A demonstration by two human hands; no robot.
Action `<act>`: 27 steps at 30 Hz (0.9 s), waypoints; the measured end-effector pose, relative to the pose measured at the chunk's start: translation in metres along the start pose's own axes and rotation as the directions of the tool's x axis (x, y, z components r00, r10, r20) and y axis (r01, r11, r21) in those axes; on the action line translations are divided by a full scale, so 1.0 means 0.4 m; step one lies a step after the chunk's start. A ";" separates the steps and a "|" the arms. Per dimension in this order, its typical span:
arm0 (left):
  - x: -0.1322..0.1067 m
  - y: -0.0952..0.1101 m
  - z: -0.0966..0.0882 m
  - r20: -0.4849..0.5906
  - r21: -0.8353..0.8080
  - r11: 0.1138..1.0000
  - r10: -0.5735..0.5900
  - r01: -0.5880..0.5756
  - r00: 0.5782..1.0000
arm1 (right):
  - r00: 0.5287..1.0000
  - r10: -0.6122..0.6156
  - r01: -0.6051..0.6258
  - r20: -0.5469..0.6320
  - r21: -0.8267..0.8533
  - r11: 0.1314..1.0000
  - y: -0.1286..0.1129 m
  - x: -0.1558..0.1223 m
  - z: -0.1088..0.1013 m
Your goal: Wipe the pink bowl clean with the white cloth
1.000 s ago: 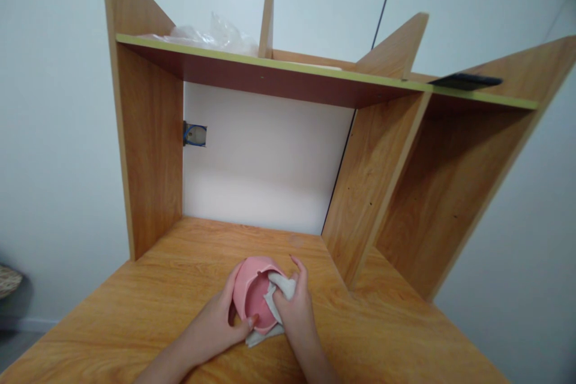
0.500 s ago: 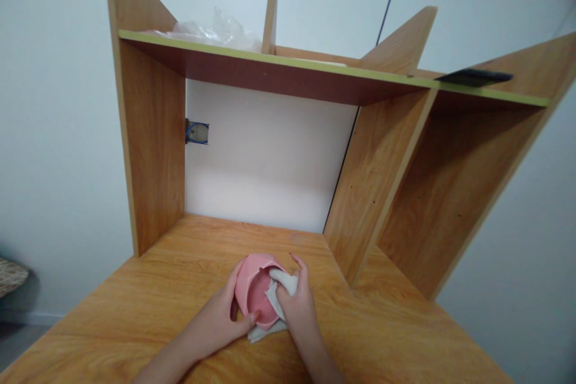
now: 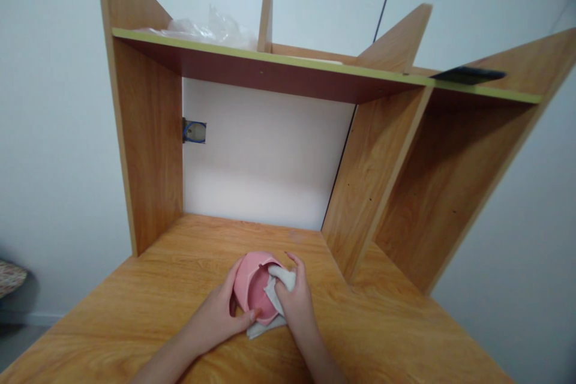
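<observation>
A pink faceted bowl (image 3: 245,276) with a small notch in its rim is tilted so its hollow inside faces me, low over the desk. My left hand (image 3: 229,311) grips it from the left, thumb on the near rim and fingers around the outer wall. In my right hand (image 3: 294,295) is a white cloth (image 3: 272,294), possibly a tissue, pinched with the wrapped fingertips inside the bowl's right side. Part of the cloth hangs under the bowl, toward me. The fingertips beneath the cloth are hidden.
The wooden desk (image 3: 189,264) carries a hutch with upright panels and a long shelf (image 3: 234,54). Clear plastic wrap (image 3: 211,30) lies on that shelf at left, a dark flat object (image 3: 468,75) at right. An open socket box (image 3: 195,131) with a blue wire is in the back wall.
The whole view has shifted slightly. Both hands keep their hold on the bowl and the cloth, with hardly any movement between them.
</observation>
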State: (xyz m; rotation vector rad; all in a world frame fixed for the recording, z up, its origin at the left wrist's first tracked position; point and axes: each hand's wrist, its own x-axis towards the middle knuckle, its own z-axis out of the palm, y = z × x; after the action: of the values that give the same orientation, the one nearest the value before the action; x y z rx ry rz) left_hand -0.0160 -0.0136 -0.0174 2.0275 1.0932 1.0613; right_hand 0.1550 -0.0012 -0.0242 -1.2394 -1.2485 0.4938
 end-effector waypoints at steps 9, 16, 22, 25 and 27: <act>-0.002 -0.005 -0.002 0.001 0.007 1.000 -0.017 0.017 1.000 | 1.000 -0.016 0.016 -0.012 0.004 1.000 0.024 0.003 0.005; -0.002 -0.002 -0.001 0.000 -0.029 0.999 -0.022 0.022 1.000 | 1.000 -0.023 0.023 -0.013 -0.030 0.999 0.026 0.007 0.004; -0.004 0.022 0.003 -0.031 -0.105 0.994 -0.019 0.016 0.999 | 0.997 -0.058 0.053 -0.058 -0.090 0.995 -0.006 -0.006 0.001; -0.004 0.031 -0.011 -0.058 -0.091 0.996 -0.005 -0.001 0.998 | 0.995 -0.086 0.078 -0.051 -0.151 0.985 -0.031 -0.018 -0.003; -0.002 0.030 -0.024 -0.061 -0.091 0.996 0.015 -0.020 0.998 | 0.994 -0.113 0.109 -0.012 -0.195 0.975 -0.048 -0.026 -0.004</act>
State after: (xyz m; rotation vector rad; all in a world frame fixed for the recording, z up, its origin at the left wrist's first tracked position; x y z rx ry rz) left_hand -0.0199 -0.0190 -0.0035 1.9479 1.0394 1.1671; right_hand 0.1470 -0.0169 -0.0114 -1.3259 -1.3628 0.2802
